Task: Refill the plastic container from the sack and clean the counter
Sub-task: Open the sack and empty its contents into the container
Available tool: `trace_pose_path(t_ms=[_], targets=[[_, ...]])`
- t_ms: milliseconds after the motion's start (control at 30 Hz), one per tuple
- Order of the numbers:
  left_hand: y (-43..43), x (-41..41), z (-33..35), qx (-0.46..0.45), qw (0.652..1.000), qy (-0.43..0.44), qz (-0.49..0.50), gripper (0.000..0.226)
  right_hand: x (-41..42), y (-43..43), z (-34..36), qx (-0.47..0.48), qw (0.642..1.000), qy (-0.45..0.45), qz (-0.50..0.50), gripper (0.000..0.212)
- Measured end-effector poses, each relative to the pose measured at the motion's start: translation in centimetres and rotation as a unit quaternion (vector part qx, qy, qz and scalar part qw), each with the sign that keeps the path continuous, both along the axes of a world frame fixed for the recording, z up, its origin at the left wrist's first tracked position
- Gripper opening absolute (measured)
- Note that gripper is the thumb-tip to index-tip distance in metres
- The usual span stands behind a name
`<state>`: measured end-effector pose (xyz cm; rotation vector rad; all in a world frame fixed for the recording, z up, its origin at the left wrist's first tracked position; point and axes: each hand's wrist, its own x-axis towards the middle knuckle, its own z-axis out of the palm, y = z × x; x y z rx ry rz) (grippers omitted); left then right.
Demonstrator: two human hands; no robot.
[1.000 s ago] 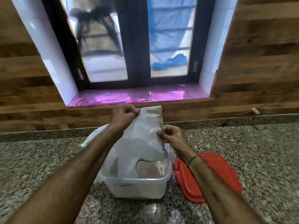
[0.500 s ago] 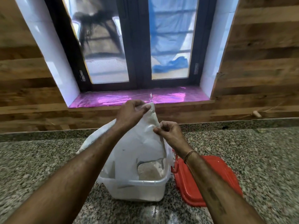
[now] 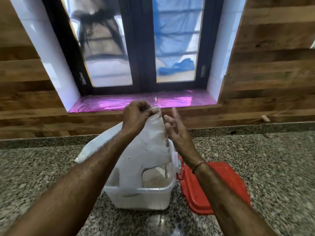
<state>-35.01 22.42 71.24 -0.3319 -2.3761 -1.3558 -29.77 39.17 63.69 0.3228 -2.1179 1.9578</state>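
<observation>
Head view, single entry.

1. Sack (image 3: 148, 150): white, limp, centre of frame. It is upended, with its lower end down inside the container and its top corner lifted toward the sill. Judged to be held high so the last contents slide down and out.
2. Left hand (image 3: 136, 116): centre, just above the sack. Fingers and thumb are clenched on the sack's top corner and carry its weight.
3. Right hand (image 3: 175, 132): just right of the sack's edge. Fingers are spread, released and motion-blurred, gripping nothing. Whether they brush the sack cannot be told. Probably tapping or shaking it loose.
4. Plastic container (image 3: 141, 200): translucent, lower centre, standing on the counter. It is open-topped, with pale contents (image 3: 156, 179) visible in the right half. The fill level is unclear.
5. Red lid (image 3: 216, 184): lower right, lying flat and touching the container's right side. Set aside to leave the mouth free and kept near for closing.
6. Counter (image 3: 264, 159): speckled granite across the lower frame. Any spill is too fine to tell. Wiping is judged not yet begun.
7. Window sill (image 3: 179, 101): pink film, upper centre, behind the hands.
</observation>
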Motion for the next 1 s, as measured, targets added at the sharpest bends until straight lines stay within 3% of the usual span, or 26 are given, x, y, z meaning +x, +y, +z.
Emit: trace_pose_path(t_ms=[67, 167, 233, 300, 400, 500, 567, 600, 667, 800, 867, 933, 1000], targets=[[0.0, 0.2, 0.0, -0.007, 1.000, 0.012, 0.001, 0.014, -0.3, -0.6, 0.2, 0.036, 0.999, 0.005, 0.034, 0.054], [-0.8, 0.4, -0.1, -0.056, 0.998, 0.005, -0.015, 0.009, -0.9, -0.8, 0.0, 0.027, 0.999, -0.008, -0.025, 0.024], [-1.9, 0.4, -0.3, -0.092, 0.995, -0.026, -0.004, 0.012, -0.9, -0.8, -0.1, 0.012, 0.999, -0.016, -0.040, 0.016], [-3.0, 0.1, -0.5, -0.104, 0.993, -0.044, 0.015, 0.013, -0.8, -0.9, 0.3, 0.023, 0.999, -0.015, -0.041, 0.025], [-2.9, 0.3, -0.6, -0.097, 0.994, -0.028, 0.046, 0.011, -0.2, -1.5, 0.9, 0.041, 0.997, 0.003, -0.069, 0.067], [-2.0, 0.5, -0.9, -0.069, 0.996, -0.013, 0.052, 0.010, 0.2, -2.4, 1.0, 0.045, 0.998, 0.031, -0.008, 0.060], [-2.2, 0.5, -1.3, -0.055, 0.996, -0.010, 0.066, 0.009, 0.7, -1.9, -0.4, 0.138, 0.990, 0.006, -0.018, 0.047], [-2.7, 0.4, -1.5, -0.055, 0.996, -0.011, 0.073, 0.009, 0.8, -1.2, -1.3, 0.194, 0.980, -0.014, -0.044, 0.047], [-3.5, 0.2, -1.8, -0.068, 0.995, -0.017, 0.072, 0.010, 0.7, 0.4, -2.5, 0.239, 0.966, -0.054, -0.085, 0.068], [-2.3, 0.5, -1.9, -0.083, 0.996, -0.011, 0.042, 0.011, 0.2, 0.7, -0.5, 0.033, 0.996, -0.067, -0.037, 0.072], [-1.3, 1.0, -1.8, -0.086, 0.996, 0.011, 0.038, 0.011, 0.3, 0.0, 1.1, 0.024, 0.999, -0.033, -0.012, 0.055], [-1.0, 1.3, -2.0, -0.103, 0.993, 0.038, 0.048, 0.011, 0.2, -0.3, 1.1, 0.060, 0.997, -0.014, -0.052, 0.023], [-0.9, 1.8, -2.4, -0.149, 0.985, 0.070, 0.052, 0.013, 0.4, -0.1, 0.9, 0.090, 0.991, -0.009, -0.100, 0.010]])
